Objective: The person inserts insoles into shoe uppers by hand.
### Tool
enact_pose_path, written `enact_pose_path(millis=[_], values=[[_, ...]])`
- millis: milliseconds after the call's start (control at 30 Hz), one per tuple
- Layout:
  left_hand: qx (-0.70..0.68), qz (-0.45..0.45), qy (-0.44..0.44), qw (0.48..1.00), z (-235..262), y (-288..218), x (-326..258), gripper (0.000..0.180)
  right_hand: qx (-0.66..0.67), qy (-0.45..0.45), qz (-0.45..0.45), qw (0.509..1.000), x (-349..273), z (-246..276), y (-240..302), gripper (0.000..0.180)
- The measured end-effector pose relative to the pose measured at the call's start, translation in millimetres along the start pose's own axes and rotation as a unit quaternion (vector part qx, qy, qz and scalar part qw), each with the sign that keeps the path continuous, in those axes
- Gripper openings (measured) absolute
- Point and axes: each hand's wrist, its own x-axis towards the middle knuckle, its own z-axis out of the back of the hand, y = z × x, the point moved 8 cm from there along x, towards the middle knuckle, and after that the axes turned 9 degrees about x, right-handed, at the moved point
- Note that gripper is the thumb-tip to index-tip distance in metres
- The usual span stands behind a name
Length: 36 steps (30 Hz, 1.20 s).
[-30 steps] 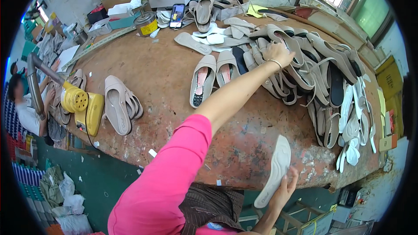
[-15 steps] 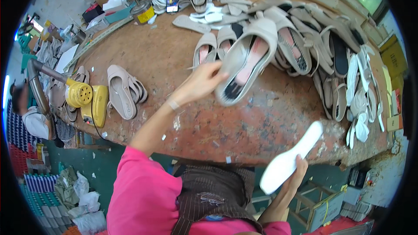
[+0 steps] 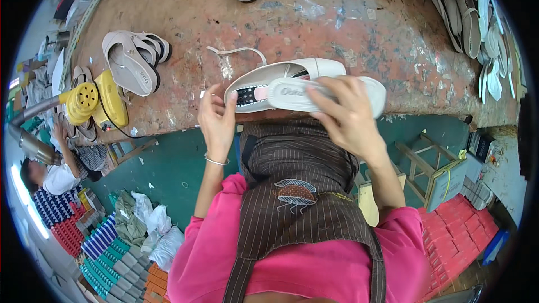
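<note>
Shoe: we have the beige closed-toe shoe with a black, pink-patched inner bed [image 3: 281, 70] at the near edge of the bench, opening upward, heel to our left and toe to our right.
Insole: the pale, smooth, foot-shaped insole [image 3: 291, 94] slants over the shoe's near side and part of its opening, one end reaching past the toe.
Right hand: our right hand [image 3: 348, 112] grasps the insole across its middle, fingers over the top, probably to steer both ends at once.
Left hand: our left hand [image 3: 216, 120] is at the heel, thumb tip by its rim, perhaps to steady the shoe; we cannot tell how firmly it grips.
Strap: the thin beige strap [image 3: 241, 50] curls on the bench beyond the heel, clear of the opening.
Bench: the worn, paint-flecked reddish-brown bench [image 3: 314, 17] is bare around the shoe; only the insole and our fingers block our view into it.
Left side: a beige shoe pair [image 3: 135, 73] stands near the yellow blower with a round vented housing [image 3: 109, 101].
Right side: piled beige shoes [image 3: 457, 14] and white flat pieces [image 3: 493, 67] sit well apart from our hands.
</note>
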Motion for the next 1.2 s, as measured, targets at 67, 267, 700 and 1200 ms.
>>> enact_pose_path(millis=[67,267,700,1200], values=[[-0.059,-0.003,-0.01,0.998,-6,8,-12,0.044,0.03,0.001,0.03,0.999,19,-30,3,0.033],[-0.17,-0.041,-0.018,0.984,-7,10,-16,0.045,0.118,0.039,0.034,0.992,49,-83,-4,0.022],[-0.27,0.06,-0.003,0.961,-23,30,-2,0.022,0.071,0.127,0.016,0.989,52,-117,2,0.027],[-0.25,0.038,0.03,0.967,-26,21,16,0.009,-0.138,0.21,0.015,0.968,30,-109,0,0.036]])
